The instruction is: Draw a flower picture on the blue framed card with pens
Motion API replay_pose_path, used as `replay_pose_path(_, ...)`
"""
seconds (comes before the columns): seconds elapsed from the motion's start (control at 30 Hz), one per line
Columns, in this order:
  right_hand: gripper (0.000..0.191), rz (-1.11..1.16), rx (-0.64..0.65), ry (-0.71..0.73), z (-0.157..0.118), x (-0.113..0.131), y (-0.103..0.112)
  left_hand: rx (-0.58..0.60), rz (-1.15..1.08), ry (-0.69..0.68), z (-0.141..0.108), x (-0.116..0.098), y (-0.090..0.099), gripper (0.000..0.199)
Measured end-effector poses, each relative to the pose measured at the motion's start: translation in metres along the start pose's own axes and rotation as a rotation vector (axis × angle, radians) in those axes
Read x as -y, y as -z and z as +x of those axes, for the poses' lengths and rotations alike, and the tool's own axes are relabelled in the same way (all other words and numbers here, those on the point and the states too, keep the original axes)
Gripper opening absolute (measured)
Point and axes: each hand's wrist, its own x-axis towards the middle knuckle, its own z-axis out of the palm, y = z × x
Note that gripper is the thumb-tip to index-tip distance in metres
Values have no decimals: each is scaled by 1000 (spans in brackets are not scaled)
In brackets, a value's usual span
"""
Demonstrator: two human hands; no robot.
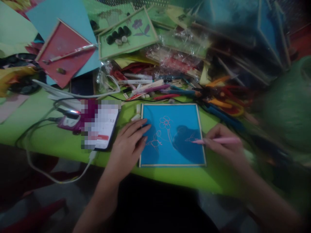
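The room is dim and the green desk (194,178) crowded at its far side; at its near middle, the blue framed panel (173,135) could skid if the left hand (132,139), fingers spread over its left edge, pressed too lightly. The right hand's (222,150) fingers grip a pink pen (225,140), whose line could stray in shadow (181,139).

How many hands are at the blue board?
2. The left hand reaches over the left edge of the blue board; the right hand, by the right edge, holds a pink pen with its tip at the board. No other hand shows.
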Motion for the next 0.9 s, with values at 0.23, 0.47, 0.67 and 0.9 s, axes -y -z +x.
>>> replay_pose_path(0.23,25,27,8,-10,0,0,0,-2,-8,1,0,-1,0,37)
replay_pose_path(0.47,26,35,46,-12,-1,-1,0,-3,-5,-6,1,-1,1,38)
replay_pose_path(0.67,23,112,97,-13,-4,-1,-3,6,-4,-1,0,0,-1,39)
replay_pose_path(0.9,23,130,155,0,-5,0,-4,1,3,-9,0,0,0,39)
